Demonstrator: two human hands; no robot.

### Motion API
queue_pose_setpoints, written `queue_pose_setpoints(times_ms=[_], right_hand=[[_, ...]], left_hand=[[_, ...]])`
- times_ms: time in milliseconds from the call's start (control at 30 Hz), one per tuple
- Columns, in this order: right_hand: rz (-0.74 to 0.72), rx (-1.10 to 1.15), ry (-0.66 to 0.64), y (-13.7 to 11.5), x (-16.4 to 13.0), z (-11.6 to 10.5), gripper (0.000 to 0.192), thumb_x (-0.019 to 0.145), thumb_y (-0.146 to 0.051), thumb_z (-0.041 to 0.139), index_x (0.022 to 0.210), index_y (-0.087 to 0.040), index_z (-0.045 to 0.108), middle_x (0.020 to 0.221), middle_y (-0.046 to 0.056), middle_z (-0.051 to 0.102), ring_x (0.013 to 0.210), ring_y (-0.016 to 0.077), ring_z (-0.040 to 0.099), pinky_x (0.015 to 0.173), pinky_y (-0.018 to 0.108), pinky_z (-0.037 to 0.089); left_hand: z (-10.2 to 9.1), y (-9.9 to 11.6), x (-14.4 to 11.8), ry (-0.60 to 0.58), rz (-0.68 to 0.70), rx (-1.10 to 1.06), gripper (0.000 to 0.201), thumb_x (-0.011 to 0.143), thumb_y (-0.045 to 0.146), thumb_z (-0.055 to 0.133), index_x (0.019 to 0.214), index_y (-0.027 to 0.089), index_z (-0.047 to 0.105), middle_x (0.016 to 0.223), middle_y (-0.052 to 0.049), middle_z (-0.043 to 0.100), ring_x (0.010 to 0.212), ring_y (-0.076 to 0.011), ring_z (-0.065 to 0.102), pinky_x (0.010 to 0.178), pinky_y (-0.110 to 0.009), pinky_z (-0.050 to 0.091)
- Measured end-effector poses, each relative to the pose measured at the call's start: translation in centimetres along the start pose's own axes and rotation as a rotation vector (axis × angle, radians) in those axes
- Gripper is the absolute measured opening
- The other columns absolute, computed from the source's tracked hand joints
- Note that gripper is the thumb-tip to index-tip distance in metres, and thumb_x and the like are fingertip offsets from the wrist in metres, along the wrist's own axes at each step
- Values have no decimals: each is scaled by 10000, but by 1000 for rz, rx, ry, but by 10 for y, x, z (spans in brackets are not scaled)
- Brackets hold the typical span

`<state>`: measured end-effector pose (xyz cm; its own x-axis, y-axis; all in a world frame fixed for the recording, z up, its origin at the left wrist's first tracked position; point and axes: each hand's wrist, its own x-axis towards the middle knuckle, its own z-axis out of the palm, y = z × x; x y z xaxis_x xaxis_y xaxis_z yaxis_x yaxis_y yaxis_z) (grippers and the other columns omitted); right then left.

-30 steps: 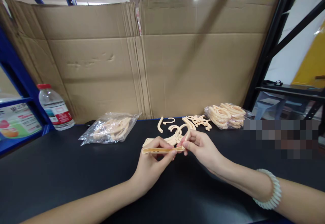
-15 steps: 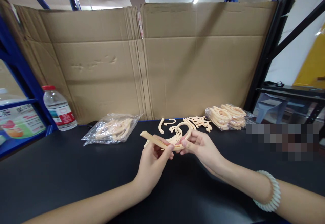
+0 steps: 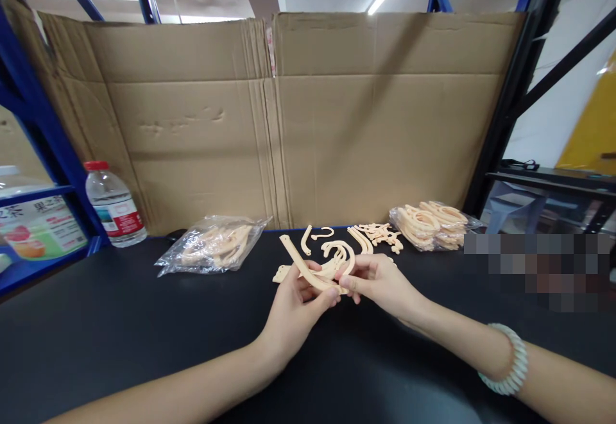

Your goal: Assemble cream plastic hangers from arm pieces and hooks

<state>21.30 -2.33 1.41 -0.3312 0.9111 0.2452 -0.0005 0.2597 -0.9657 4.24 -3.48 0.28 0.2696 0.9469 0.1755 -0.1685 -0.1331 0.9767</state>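
Note:
Both my hands meet over the middle of a black table (image 3: 120,340). My left hand (image 3: 293,312) pinches a long, curved peach plastic arm piece (image 3: 297,260) that slants up to the left. My right hand (image 3: 382,283) grips its right end together with a curved hook-shaped peach piece (image 3: 344,252). Just behind my hands lie loose peach plastic parts (image 3: 373,235), hooks and small clips among them.
A clear bag of peach parts (image 3: 212,248) lies at the left, and another bag of them (image 3: 433,224) at the right. A water bottle (image 3: 114,204) stands far left by a blue rack. A cardboard wall (image 3: 308,122) closes off the table's back.
The long piece has swung from lying flat between my hands to slanting up to the left. My hands have moved slightly closer together.

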Motion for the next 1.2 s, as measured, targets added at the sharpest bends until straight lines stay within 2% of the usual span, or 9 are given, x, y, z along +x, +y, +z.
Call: queue_pose_setpoints(times_ms=[133, 267, 433, 600, 700, 800, 933, 1100, 1200], right_hand=[[-7, -105, 20, 0, 12, -31, 364, 782, -444, 643, 1001, -154, 667, 729, 35, 661, 633, 149, 621, 565, 284, 504], [-236, -741, 188, 6, 31, -81, 190, 810, -278, 618, 948, -186, 711, 865, 78, 696, 787, 197, 613, 751, 377, 492], [-293, -1023, -50, 22, 45, -107, 173, 771, -184, 667, 914, -244, 743, 989, 78, 655, 981, 237, 541, 913, 426, 409], [-327, -917, 10, 30, 52, -99, 138, 827, -256, 611, 784, -229, 739, 971, 78, 617, 950, 226, 554, 909, 414, 401], [-369, -695, 242, 24, 52, -92, 208, 875, -335, 535, 869, -221, 708, 967, 67, 594, 886, 192, 560, 816, 361, 438], [-333, -385, 432, 11, 43, -81, 241, 858, -420, 552, 932, -213, 652, 746, 3, 558, 668, 139, 507, 615, 285, 418], [-255, -53, 374, -10, 20, -57, 272, 859, -468, 560, 949, -214, 595, 523, -84, 378, 479, 88, 383, 487, 237, 318], [-53, 208, 189, -19, 0, -26, 300, 814, -473, 629, 938, -203, 593, 740, 1, 625, 659, 120, 589, 586, 251, 413], [33, 334, 159, -12, -2, -15, 278, 769, -415, 700, 887, -179, 611, 826, 27, 649, 673, 101, 572, 595, 238, 420]], left_hand=[[-1, 1, 1, 56, -39, -37, 420, 661, 244, 779, 932, 184, 464, 762, -1, 683, 735, -140, 648, 752, -288, 519], [-2, 0, 3, 77, -30, -52, 381, 669, 226, 760, 887, 194, 450, 722, 33, 643, 719, -117, 611, 760, -269, 489], [-1, 0, 5, 98, -37, -62, 380, 662, 209, 746, 862, 206, 423, 726, 39, 626, 697, -111, 590, 720, -252, 467], [-1, 1, 4, 115, -37, -91, 393, 660, 196, 743, 872, 208, 412, 734, 40, 617, 704, -115, 603, 732, -265, 478], [-2, 0, 4, 114, -36, -108, 402, 665, 210, 747, 885, 205, 411, 752, 39, 613, 695, -123, 628, 723, -280, 493], [-2, 0, 4, 118, -40, -120, 395, 677, 206, 733, 896, 205, 404, 767, 46, 607, 687, -121, 642, 702, -268, 500], [-2, -1, 4, 104, -26, -113, 372, 692, 172, 704, 903, 205, 400, 766, 61, 592, 670, -104, 636, 663, -236, 492], [-2, 0, 6, 95, 6, -99, 364, 686, 152, 704, 874, 202, 396, 751, 56, 594, 638, -92, 608, 613, -215, 474], [-1, 3, 4, 93, -7, -115, 382, 658, 143, 724, 850, 202, 399, 747, 55, 592, 634, -96, 602, 605, -217, 464]])
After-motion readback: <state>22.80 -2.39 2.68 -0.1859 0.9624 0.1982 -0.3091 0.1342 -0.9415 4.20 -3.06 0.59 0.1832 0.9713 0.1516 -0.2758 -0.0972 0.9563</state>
